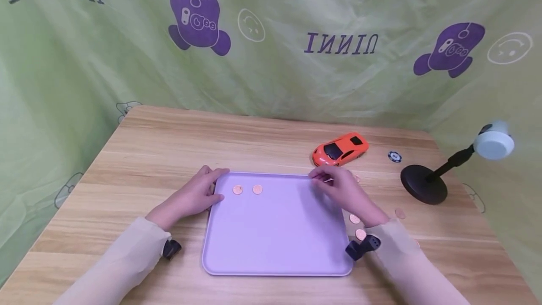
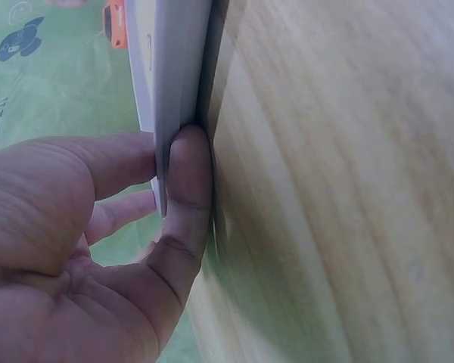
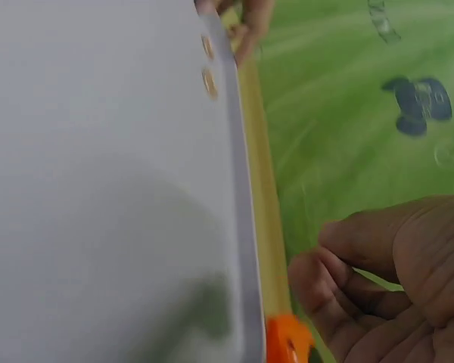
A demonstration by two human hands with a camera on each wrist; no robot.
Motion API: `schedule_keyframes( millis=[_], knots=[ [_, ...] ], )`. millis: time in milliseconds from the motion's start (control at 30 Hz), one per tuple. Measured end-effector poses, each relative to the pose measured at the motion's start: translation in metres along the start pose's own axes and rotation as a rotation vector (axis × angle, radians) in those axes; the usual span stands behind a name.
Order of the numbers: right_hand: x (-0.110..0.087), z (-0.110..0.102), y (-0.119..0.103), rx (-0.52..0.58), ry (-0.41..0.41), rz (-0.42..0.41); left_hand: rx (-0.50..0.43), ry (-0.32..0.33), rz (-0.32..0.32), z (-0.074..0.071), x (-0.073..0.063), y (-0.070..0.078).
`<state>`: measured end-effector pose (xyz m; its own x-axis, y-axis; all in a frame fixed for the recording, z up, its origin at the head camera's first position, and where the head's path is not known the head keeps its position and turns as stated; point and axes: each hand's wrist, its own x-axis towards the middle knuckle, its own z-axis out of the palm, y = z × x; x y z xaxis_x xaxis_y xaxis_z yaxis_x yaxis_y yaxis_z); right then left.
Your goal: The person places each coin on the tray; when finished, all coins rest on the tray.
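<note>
A lilac tray (image 1: 277, 229) lies on the wooden table. Two copper-coloured coins (image 1: 257, 189) sit side by side in it, close to its far left corner. My left hand (image 1: 198, 194) grips the tray at that corner. The left wrist view shows the rim pinched, with one finger (image 2: 188, 170) tucked under it. Above the tray's far right corner is my right hand (image 1: 336, 187), its fingers loosely bent. In the right wrist view its fingertips (image 3: 309, 274) stand apart from the tray rim, and nothing shows between them.
Several more coins (image 1: 354, 219) lie on the table right of the tray, partly behind my right arm. An orange toy car (image 1: 341, 149) stands beyond the tray. Farther right are a poker chip (image 1: 394, 156) and a small lamp (image 1: 423, 184). A green curtain (image 1: 271, 84) hangs behind.
</note>
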<state>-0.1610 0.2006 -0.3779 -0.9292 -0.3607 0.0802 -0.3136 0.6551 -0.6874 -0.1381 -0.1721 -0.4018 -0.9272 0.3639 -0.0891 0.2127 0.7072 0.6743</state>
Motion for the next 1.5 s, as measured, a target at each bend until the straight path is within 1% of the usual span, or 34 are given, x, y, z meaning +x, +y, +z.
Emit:
schedule_keyframes(
  millis=[100,233,367,500,600,700,867,967,1267,1500],
  knots=[
    [-0.007,-0.018,0.017,-0.053,0.067,0.031,0.0,-0.002,-0.006,0.0,-0.001,0.0],
    [-0.016,-0.038,0.042,-0.149,0.123,0.12,-0.005,-0.005,-0.01,0.0,-0.001,-0.001],
    [-0.022,-0.05,0.065,-0.191,0.111,0.242,-0.014,-0.007,-0.009,0.0,-0.002,-0.001],
    [-0.022,-0.055,0.081,-0.198,0.067,0.322,-0.015,-0.005,-0.007,-0.001,-0.002,0.0],
    [-0.021,-0.056,0.088,-0.189,0.051,0.333,-0.017,-0.009,-0.015,0.0,-0.002,0.001],
    [-0.019,-0.055,0.09,-0.193,0.041,0.323,-0.012,-0.013,-0.022,0.0,-0.002,0.001],
    [-0.019,-0.053,0.093,-0.228,0.038,0.263,-0.007,-0.008,-0.015,0.001,-0.002,0.0],
    [-0.018,-0.052,0.094,-0.24,0.044,0.243,-0.008,-0.004,-0.008,0.001,-0.001,-0.001],
    [-0.012,-0.051,0.091,-0.232,0.018,0.264,-0.01,0.003,-0.012,0.001,-0.003,-0.001],
    [-0.01,-0.051,0.094,-0.211,0.022,0.278,-0.004,0.003,-0.013,0.001,-0.002,-0.001]
  ],
)
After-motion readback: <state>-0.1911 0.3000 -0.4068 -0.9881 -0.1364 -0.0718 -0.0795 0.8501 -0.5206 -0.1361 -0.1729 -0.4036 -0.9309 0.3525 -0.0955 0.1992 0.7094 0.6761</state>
